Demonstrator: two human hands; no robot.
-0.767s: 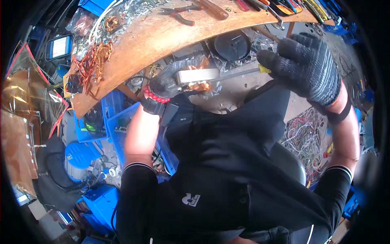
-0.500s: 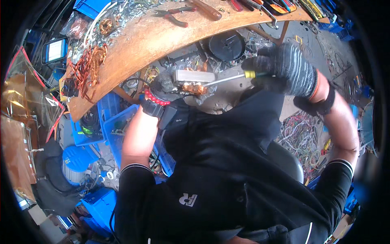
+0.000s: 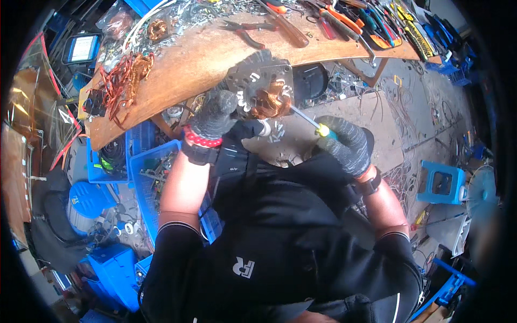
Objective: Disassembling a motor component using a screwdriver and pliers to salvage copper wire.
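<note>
We've got our left grip [image 3: 215,110], grey knit glove on, closed around the L side of a metal core [image 3: 245,81], thumb near the low edge & fingertips over the top. Core's up in the air just off the worktop [image 3: 188,64] edge, on our side, flat face w/ small holes towards us, copper coil [image 3: 273,102] bulging out on its R half. Our right grip [image 3: 347,145], same kind of glove, is wrapped tight on a screwdriver [image 3: 306,116], yellow & teal hndl, shaft angled up-left w/ the far end at the coil side of the core. Can't tell tbh if the tip is in under the copper or just against it. Up on the worktop there's pliers [image 3: 249,39] w/ red hndls lying open, an amber-hndl tool [image 3: 293,31] just beside them, and a tangle of copper wire [image 3: 129,81] at the L end. Below we see a blue crate [image 3: 137,183] left of our lap, a black round tub [image 3: 311,81] behind the core, plus a blue stool [image 3: 441,183] on the floor, well off to the R, w/ a fan [image 3: 481,185] right next to it.
</note>
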